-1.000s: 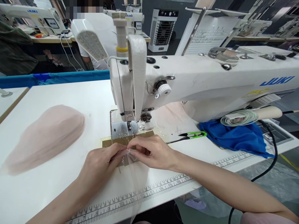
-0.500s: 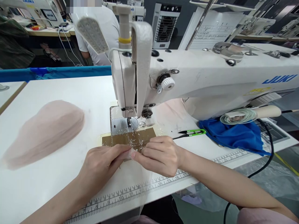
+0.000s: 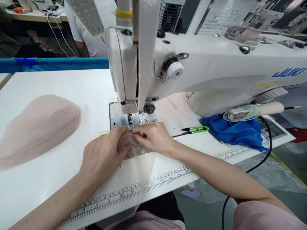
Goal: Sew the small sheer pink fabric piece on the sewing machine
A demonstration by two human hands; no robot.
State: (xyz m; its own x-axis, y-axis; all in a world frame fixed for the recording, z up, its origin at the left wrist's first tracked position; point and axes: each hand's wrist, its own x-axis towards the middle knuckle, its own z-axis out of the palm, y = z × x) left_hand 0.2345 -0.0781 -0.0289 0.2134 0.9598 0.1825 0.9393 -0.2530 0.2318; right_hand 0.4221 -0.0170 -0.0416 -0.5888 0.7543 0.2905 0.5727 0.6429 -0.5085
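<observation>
Most of the view is taken up by a big white Juki sewing machine (image 3: 216, 73), its arm stretched across the top right and its head set down over the white table (image 3: 59, 83). A ruler strip (image 3: 134, 190) is printed along the table's near edge. Off to the left, well apart from the hands, a pile of pale pink fabric (image 3: 38, 127) is heaped on the tabletop. On the right, a crumpled blue cloth (image 3: 235, 132) is tucked under the machine arm, with a coil of pale tape (image 3: 242, 113) sat on top of it and a black cable (image 3: 261, 159) hanging off the table edge beside it. Green thread snips (image 3: 195, 129) are laid just left of the blue cloth, near the right wrist.

A sheer, nearly see-through piece of fabric (image 3: 141, 159) is spread from the needle plate (image 3: 122, 120) toward the table's front edge. Its far end is pinched between both hands just in front of the presser foot (image 3: 129, 118), on top of a brown card patch that's mostly hidden.

The left hand (image 3: 103, 156) is curled, with thumb and fingertips closed on the sheer fabric's edge. The right hand (image 3: 153, 137) is also half closed, fingertips pressed down on the same edge, touching the left hand's fingers. In the background, a person in a white shirt (image 3: 91, 35) is seen partly behind the machine.
</observation>
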